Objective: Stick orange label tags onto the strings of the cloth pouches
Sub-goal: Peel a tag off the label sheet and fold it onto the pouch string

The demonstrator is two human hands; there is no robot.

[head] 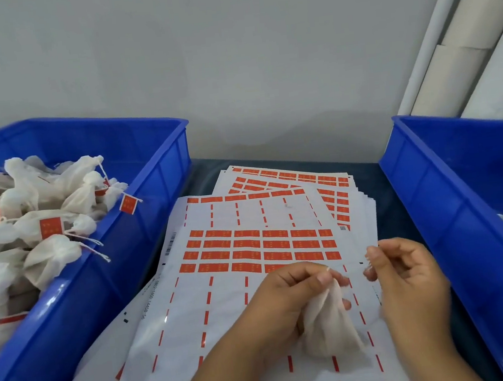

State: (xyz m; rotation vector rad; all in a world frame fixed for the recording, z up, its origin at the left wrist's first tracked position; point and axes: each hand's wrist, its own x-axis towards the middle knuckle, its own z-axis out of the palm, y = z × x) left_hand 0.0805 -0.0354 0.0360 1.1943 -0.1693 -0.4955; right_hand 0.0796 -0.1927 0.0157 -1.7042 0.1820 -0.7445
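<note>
- Left hand [290, 295] gripped the neck of a cloth pouch [330, 325] at the near edge of the bench, the pouch hanging over the top label sheet [254, 284].
- Right hand [410, 272] sat just beside it, thumb and forefinger pinched together near the pouch top; likely on the string, too thin and blurred to confirm, so its grasp could not be told.
- No orange tag visible on this pouch yet; judged as string being pulled straight before a label gets peeled.
- Top sheet: near rows already stripped, only orange dashes left; a block of unused orange labels [260, 247] in the sheet's middle, one more row at its far end.
- More sheets [289, 178] stacked beneath, toward the bench's far edge, mostly full.
- Left blue bin [148, 177] along the left edge held a pile of tagged pouches [44, 226], orange tags showing on several strings.
- Right blue bin [464, 197] along the right edge; contents mostly out of view.
- Progress judged: many done, current pouch untagged, plenty of labels left.
</note>
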